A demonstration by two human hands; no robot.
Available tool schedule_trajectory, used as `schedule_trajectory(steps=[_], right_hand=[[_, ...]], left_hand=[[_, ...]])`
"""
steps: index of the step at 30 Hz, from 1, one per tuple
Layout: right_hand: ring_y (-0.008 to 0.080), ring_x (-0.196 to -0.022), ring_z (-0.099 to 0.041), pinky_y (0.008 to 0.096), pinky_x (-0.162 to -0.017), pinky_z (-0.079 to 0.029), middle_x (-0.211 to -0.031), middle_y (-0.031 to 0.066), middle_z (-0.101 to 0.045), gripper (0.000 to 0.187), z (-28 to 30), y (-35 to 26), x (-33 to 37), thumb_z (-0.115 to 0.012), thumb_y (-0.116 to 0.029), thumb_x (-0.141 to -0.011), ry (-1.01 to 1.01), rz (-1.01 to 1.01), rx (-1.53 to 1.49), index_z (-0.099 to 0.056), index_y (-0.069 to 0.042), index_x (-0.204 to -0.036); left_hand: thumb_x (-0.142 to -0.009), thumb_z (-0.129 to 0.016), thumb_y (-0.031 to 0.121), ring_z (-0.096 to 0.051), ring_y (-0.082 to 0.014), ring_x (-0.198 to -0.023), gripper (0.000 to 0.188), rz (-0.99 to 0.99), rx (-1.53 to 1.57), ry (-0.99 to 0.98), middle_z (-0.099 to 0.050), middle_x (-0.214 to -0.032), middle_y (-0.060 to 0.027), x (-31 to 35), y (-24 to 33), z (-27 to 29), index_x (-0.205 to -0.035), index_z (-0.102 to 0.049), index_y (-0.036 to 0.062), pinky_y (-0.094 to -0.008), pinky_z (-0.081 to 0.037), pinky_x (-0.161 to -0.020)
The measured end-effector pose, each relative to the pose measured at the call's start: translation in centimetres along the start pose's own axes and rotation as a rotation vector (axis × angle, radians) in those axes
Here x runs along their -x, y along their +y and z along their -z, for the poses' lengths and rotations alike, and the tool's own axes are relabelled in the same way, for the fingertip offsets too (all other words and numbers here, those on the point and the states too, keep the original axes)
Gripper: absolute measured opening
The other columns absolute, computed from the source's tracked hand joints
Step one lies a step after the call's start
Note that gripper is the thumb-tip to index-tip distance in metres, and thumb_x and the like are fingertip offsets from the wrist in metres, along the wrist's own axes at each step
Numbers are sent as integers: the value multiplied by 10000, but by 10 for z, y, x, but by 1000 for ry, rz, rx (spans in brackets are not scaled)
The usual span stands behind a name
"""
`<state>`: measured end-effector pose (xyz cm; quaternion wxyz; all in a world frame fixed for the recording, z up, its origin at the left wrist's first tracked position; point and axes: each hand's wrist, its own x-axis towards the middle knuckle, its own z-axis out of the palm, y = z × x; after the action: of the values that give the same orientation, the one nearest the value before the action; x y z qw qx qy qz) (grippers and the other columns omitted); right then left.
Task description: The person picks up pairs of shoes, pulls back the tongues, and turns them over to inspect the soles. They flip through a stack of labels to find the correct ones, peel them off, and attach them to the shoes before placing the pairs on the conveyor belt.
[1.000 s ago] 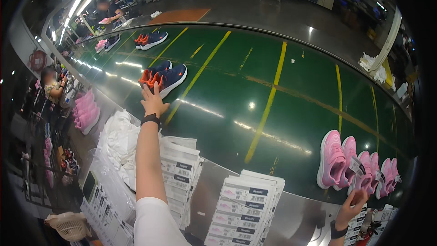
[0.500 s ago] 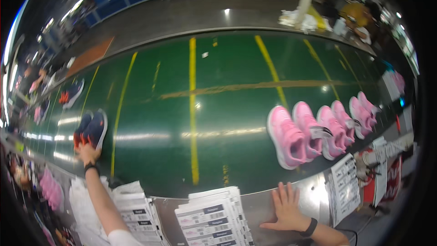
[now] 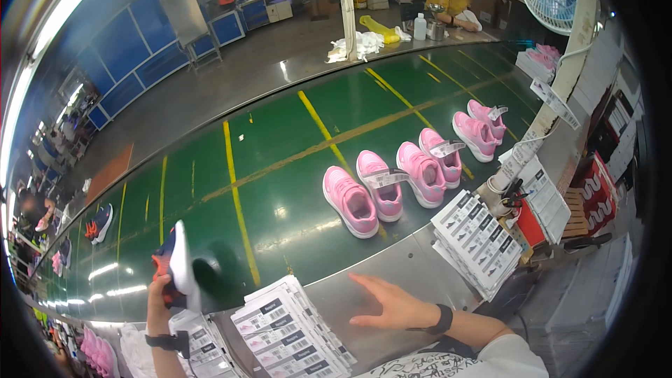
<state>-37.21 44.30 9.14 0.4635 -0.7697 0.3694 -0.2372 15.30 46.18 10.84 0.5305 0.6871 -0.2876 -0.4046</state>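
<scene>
Gripping a navy-and-orange shoe (image 3: 181, 255) in the left hand (image 3: 158, 304), with fingers closed around its orange side — tipped, with its white sole to the right, at the near side of the green belt (image 3: 273, 133). Holding the right hand (image 3: 393, 308) open and empty over the metal tabletop (image 3: 399, 259), with fingers and thumb spread wide; unable to tell about contact with the metal. Seeing 1 stack of label sheets (image 3: 290, 332) between both hands. Facing 6 pink shoes (image 3: 344, 196) on the belt to the right — standing in 3 pairs, with white tags.
</scene>
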Motion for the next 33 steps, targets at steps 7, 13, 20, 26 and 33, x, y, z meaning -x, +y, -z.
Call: schedule_trajectory(steps=[7,13,20,26,33], right_hand=[[413,-1436,-144,481,-1139,-203,-1541,288,-102,1122,-22,-13,30,-772,-465,-754,185,96,-168,-94,28,-1499],[291,-1284,-470,368,-1033,-391,-1372,259,-460,634,-4,43,87,-657,-202,-890,376,-460,-318,-376,61,-1394],[322,-1169,-562,435,-1005,-425,-1211,148,-609,580,26,38,78,-774,-205,-761,421,11,313,-544,-17,-1259],[278,-967,-640,457,-942,-490,-1042,111,-653,375,42,56,32,-778,-178,-678,155,473,607,-649,-33,-999],[245,-626,-609,343,-541,-458,-711,96,-634,130,81,24,-29,-717,-34,-701,2,274,283,-661,1,-812]], left_hand=[[-544,-864,280,-585,-268,-788,384,-669,-703,-485,-594,-797,-98,192,-3,-240,-786,-661,61,-366,-463,-702],[-774,-752,231,-607,-302,-822,389,-380,-513,-898,-585,-915,-154,238,-37,-295,-1115,-644,78,-360,-497,-725],[-630,-821,99,-603,-266,-780,364,-620,-650,-400,-594,-939,-132,219,-36,-289,-928,-631,13,-327,-491,-663],[-629,-802,92,-617,-279,-771,342,-1005,-777,-505,-617,-945,-140,197,-46,-299,-922,-644,11,-363,-504,-639],[-695,-730,-6,-625,-234,-616,160,-773,-622,-595,-650,-716,-101,153,5,-315,-845,-676,-5,-285,-471,-561]])
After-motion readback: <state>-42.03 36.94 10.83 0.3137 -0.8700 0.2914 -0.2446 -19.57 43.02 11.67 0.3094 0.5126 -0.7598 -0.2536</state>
